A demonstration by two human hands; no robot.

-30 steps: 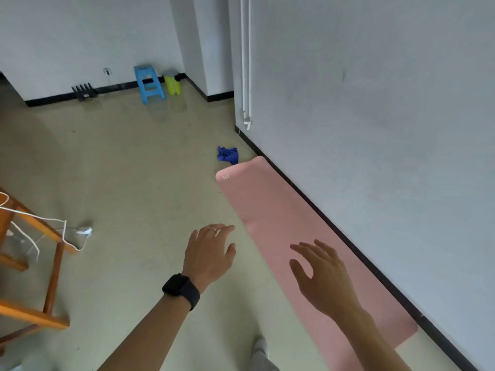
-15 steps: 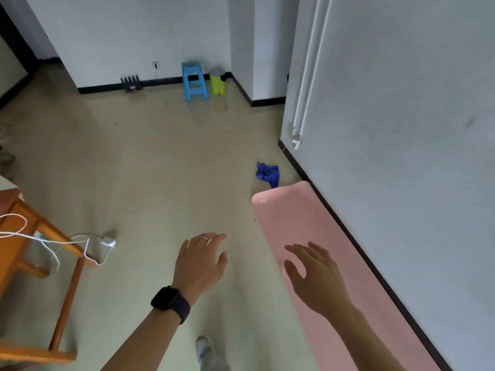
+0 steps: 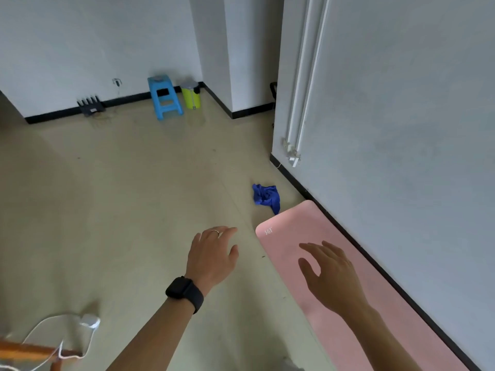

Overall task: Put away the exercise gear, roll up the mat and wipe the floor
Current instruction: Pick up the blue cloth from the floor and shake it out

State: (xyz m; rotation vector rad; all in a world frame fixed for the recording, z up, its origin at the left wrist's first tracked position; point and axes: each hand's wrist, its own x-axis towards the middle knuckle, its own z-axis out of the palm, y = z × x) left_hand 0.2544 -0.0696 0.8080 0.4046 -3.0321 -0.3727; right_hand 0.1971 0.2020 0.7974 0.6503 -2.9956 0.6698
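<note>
A pink exercise mat [image 3: 292, 236] lies flat and unrolled along the right wall, its far end with a small white logo in front of me. A crumpled blue cloth [image 3: 266, 197] lies on the floor just beyond that end. My left hand [image 3: 214, 254], with a ring and a black wrist watch, hovers over bare floor left of the mat, fingers spread and empty. Above the mat, my right hand [image 3: 330, 274] is held out with fingers apart, holding nothing.
A blue plastic stool [image 3: 164, 99] and a yellow-green bin [image 3: 191, 96] stand by the far wall, with a black router [image 3: 89, 105] to their left. A white charger and cable [image 3: 89, 321] lie near a wooden furniture frame [image 3: 29, 352] at bottom left. White pipes [image 3: 302, 84] run down the right wall.
I have moved forward along the mat; its far end and the blue cloth are now closer. The wooden frame has slid towards the lower left edge. Both hands stay open and outstretched.
</note>
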